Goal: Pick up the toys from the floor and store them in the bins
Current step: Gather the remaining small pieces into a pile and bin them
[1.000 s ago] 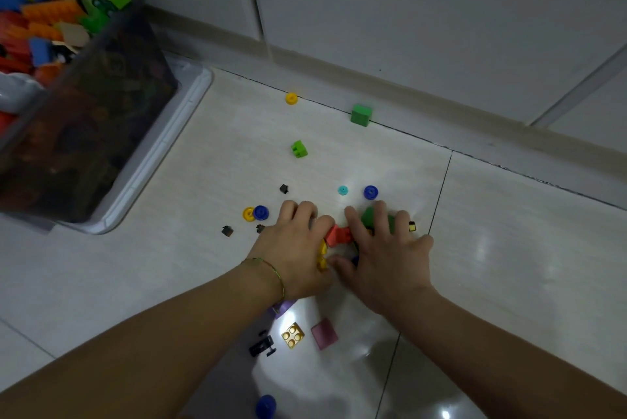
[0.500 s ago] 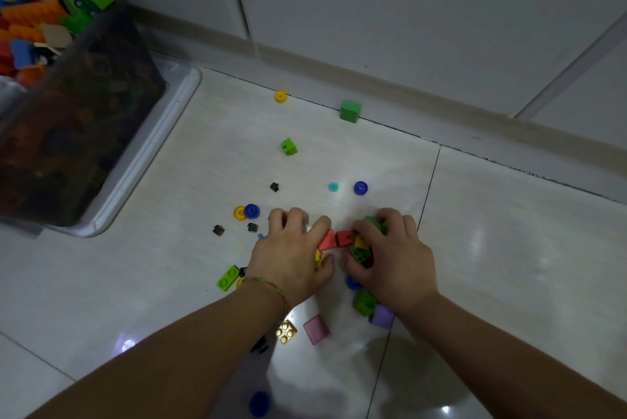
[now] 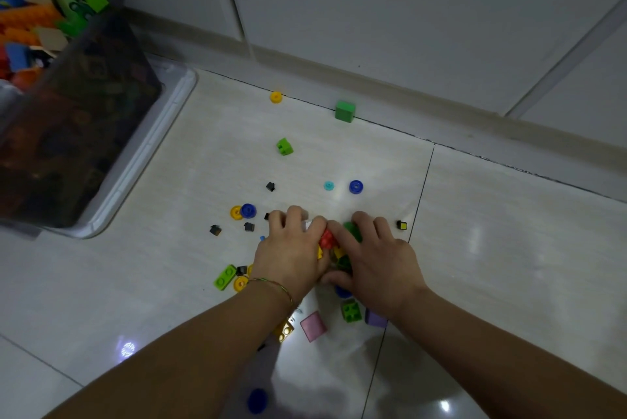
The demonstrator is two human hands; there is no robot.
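My left hand [image 3: 291, 249] and my right hand [image 3: 376, 259] are cupped together on the floor around a small heap of bricks [image 3: 334, 247], red, yellow and green. Both hands curl round the heap, which is mostly hidden under the fingers. Loose toys lie around them: a green cube [image 3: 345, 110], a green brick [image 3: 284, 146], blue rings [image 3: 356, 187], a yellow ring [image 3: 276, 97], a pink tile [image 3: 313, 326], a green studded brick [image 3: 351, 311] and several small black pieces. The dark toy bin [image 3: 78, 133], heaped with bricks, stands at the left.
The bin sits on a white lid [image 3: 163, 133] lying on the tiled floor. White cabinet doors and a baseboard [image 3: 407, 96] run along the back. A blue disc [image 3: 257, 400] lies near my left forearm. A yellow-faced black piece [image 3: 402, 225] sits just right of my right hand.
Both hands have drawn together and closed round the heap, pulling the red, yellow and green bricks between them. The scattered toys have stayed where they were.
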